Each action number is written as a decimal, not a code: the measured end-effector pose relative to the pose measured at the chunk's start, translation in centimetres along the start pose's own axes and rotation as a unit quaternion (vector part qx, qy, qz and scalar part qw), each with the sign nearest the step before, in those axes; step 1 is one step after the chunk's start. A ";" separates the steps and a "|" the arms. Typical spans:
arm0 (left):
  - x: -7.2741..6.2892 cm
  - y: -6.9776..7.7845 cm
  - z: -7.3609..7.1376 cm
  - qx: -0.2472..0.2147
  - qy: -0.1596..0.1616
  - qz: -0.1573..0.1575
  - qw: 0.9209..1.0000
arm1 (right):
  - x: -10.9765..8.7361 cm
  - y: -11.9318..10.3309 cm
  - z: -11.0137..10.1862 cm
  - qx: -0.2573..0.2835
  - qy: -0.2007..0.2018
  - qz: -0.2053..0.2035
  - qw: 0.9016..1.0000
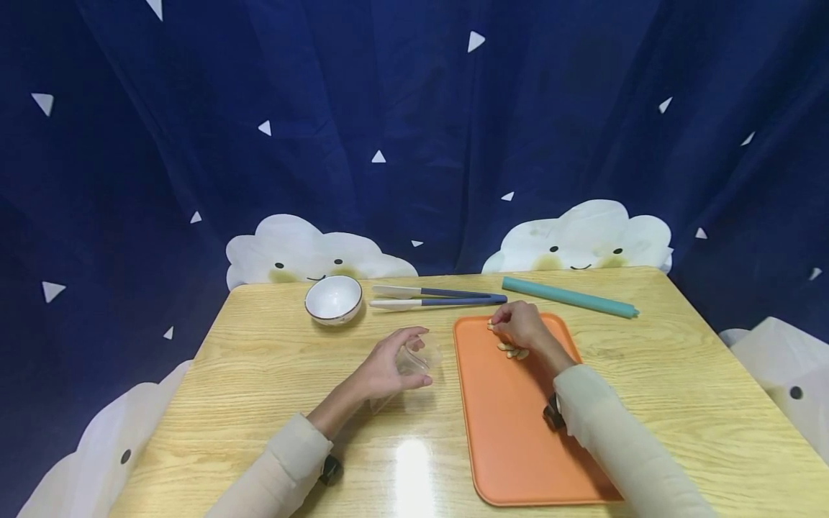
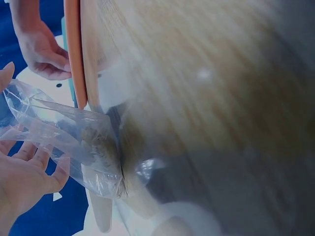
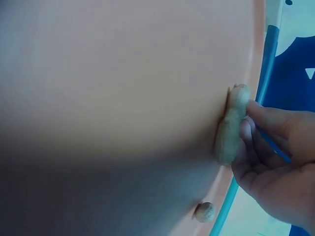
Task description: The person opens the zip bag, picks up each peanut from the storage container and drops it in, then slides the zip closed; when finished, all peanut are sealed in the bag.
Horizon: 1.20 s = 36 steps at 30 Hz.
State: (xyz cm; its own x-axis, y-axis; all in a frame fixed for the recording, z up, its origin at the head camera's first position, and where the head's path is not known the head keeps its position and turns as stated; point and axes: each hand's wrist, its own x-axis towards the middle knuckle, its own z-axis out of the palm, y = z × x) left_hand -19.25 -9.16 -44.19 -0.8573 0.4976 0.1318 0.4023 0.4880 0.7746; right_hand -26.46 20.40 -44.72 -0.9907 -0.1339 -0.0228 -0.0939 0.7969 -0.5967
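A clear plastic bag (image 2: pixel 93 152) is held by my left hand (image 1: pixel 386 367), its thumb and fingers spread around the bag's mouth. The bag is see-through, and its outline is hard to make out in the head view. Over the far part of an orange tray (image 1: pixel 512 439), my right hand (image 1: pixel 520 325) pinches a peanut (image 1: pixel 490 325) at its fingertips. Several more peanuts (image 1: pixel 512 350) lie on the tray just below that hand. In the right wrist view, a peanut (image 3: pixel 229 137) hides part of the fingertips, and another peanut (image 3: pixel 205 212) sits apart near the rim.
A white bowl (image 1: pixel 333 298) stands at the back left of the wooden table (image 1: pixel 259 381). Tongs (image 1: pixel 447 297) with blue handles and pale tips lie behind the tray. To their right is a teal stick-shaped object (image 1: pixel 570 296). A dark blue curtain (image 1: pixel 414 108) hangs behind.
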 end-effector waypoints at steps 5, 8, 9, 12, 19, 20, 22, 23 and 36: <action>0.0 -0.1 0.0 0.001 0.001 -0.001 1.000 | 0.0 0.1 0.2 -0.001 -0.009 0.024 1.000; 0.0 -0.1 0.1 0.001 0.001 -0.001 1.000 | -0.1 0.1 0.2 0.009 -0.017 0.031 0.999; 0.0 -0.1 0.1 0.001 0.001 0.000 1.000 | -0.2 0.1 0.2 0.014 -0.019 0.034 0.999; 0.0 -0.1 0.1 0.002 0.001 0.001 1.000 | -0.3 0.2 0.1 0.013 -0.022 0.032 0.999; 0.0 -0.1 0.1 0.005 0.002 -0.003 1.000 | -1.0 -0.2 -0.1 0.049 -0.031 0.039 0.998; 0.0 -0.1 0.1 0.004 0.002 -0.003 1.000 | -1.1 -0.3 -0.2 0.054 -0.036 0.035 0.997; 0.0 -0.1 0.1 0.003 0.002 -0.004 1.000 | -1.5 -0.8 -0.3 0.059 -0.040 0.026 0.997; 0.1 -0.1 0.1 0.003 0.002 -0.004 1.000 | -1.7 -1.1 -0.3 0.059 -0.041 0.021 0.997; 0.1 -0.1 0.1 -0.003 0.004 0.002 1.000 | -3.8 -4.7 0.0 0.037 -0.026 -0.111 0.993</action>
State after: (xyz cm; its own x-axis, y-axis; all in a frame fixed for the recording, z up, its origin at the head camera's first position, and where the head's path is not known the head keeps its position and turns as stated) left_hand -19.32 -9.13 -44.33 -0.8583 0.4940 0.1388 0.4035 0.4825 0.7774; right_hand -22.22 17.22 -41.84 -0.9401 -0.3323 0.0761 -0.2998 0.6997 -0.6485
